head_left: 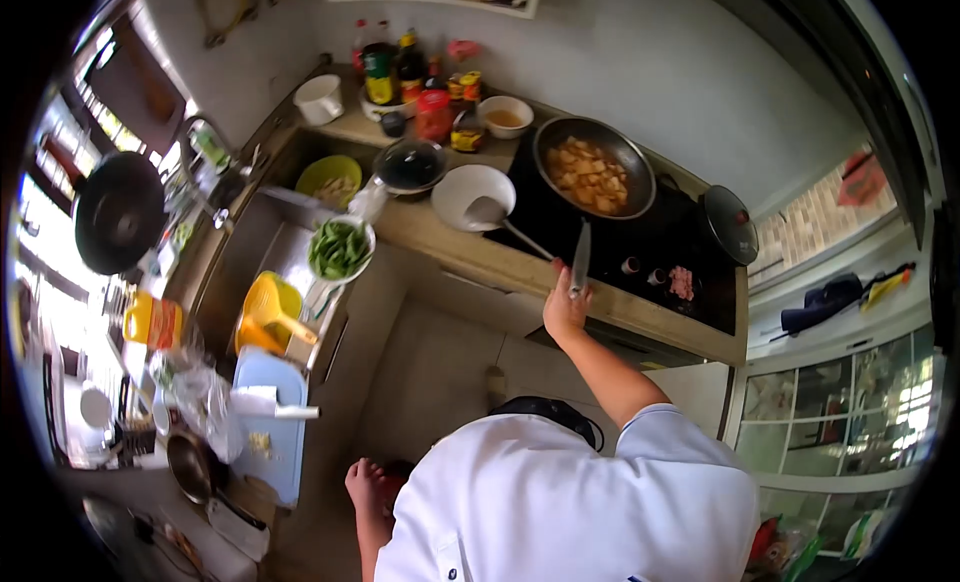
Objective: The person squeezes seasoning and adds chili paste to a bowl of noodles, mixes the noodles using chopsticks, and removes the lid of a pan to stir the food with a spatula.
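Observation:
My right hand [568, 304] is closed around the end of the handle of a frying pan [640, 202]. The pan sits on the black cooktop [600, 254] with browned, chopped pieces of food [588, 175] in it. A metal spatula [487, 213] rests its head in a white bowl [462, 187], and its handle tip lies close to my right fingers; whether they touch it, I cannot tell. Low beside my body, my left hand [367, 485] hangs with its fingers curled and nothing visible in them.
A glass lid [733, 225] and some pink raw meat [681, 283] are at the cooktop's right side. Sauce bottles [410, 67] stand in the back corner. Left are the sink [250, 227], leafy greens [340, 250], a yellow colander [272, 307] and a cleaver [265, 406] on a blue cutting board [270, 367].

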{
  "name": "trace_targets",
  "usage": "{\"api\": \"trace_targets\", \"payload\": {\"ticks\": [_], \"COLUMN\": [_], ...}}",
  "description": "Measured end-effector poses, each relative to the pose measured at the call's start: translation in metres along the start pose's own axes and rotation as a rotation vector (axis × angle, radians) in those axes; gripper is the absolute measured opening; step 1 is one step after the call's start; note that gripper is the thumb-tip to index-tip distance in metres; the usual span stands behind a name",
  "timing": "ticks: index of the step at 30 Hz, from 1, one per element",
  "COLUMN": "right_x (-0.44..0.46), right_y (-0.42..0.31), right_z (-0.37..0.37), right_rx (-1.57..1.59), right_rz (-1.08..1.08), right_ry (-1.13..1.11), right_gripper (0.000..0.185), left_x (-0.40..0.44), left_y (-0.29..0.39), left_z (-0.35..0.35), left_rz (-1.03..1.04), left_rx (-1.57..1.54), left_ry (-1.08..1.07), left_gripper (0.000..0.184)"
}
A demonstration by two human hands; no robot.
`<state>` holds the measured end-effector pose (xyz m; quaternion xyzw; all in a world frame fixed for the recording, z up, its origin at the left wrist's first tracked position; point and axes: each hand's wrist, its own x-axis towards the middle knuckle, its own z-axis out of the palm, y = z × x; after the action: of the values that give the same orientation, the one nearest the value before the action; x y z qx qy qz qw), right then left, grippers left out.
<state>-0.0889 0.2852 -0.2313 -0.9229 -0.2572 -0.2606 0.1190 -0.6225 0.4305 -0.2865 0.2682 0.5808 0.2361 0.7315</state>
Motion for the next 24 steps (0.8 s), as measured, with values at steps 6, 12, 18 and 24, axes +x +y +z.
{"api": "trace_targets", "payload": {"ticks": [6,12,18,24], "right_x": [0.011,0.023,0.014,-0.001], "right_y": [0.059,0.058,0.027,-0.012], "right_z": [0.016,0.006,-0.025,-0.082], "right_rx": [0.158,0.166,0.445,0.677], "right_rz": [0.086,0.005,-0.044,0.078], "right_ry": [-0.187,-0.248,-0.213,-0.437], "right_gripper": [0.038,0.027,0.03,0.029], "left_x": [0.019,0.026,0.072,0.119], "left_y": [0.051,0.084,0.122,0.162], "left_z": [0.146,0.232,0.294,0.341], "left_rz": [0.064,0.088,0.086,0.066], "left_rx": [0.245,0.465,0.556,0.669], "left_ry": [-0.128,-0.192,-0.403,-0.583], "left_gripper": [0.02,0.021,0.022,0.02]}}
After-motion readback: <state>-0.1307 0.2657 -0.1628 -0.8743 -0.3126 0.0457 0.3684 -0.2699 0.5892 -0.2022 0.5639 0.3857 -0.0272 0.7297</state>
